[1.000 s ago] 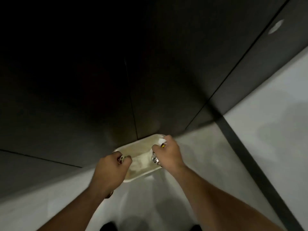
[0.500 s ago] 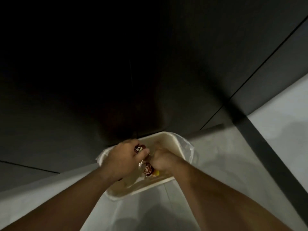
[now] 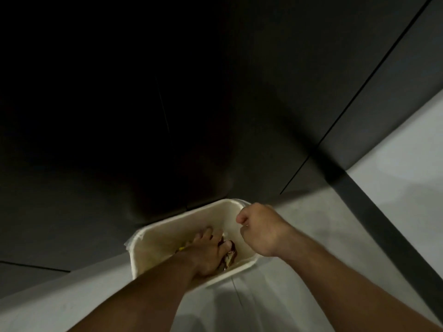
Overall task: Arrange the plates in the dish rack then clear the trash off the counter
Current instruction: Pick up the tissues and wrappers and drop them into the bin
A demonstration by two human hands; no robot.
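Reaching down from the bottom edge, two bare forearms stretched toward a small white waste bin [image 3: 155, 250] that stood on a pale grey floor [image 3: 311, 236]. The left hand [image 3: 206, 256] was inside the bin, fingers extended downward onto crumpled snack wrappers [image 3: 229, 258], the trash, which lay at the bin's bottom beside the thumb. Whether that hand gripped the wrappers or only touched them could not be told. The right hand [image 3: 261, 230] was clenched into a fist just above the bin's right rim, with nothing visible in it. A clear plastic liner [image 3: 129, 243] was folded over the bin's edges. Beyond the bin, touching its far side, rose dark cabinet panels [image 3: 96, 188], mostly lost in shadow.
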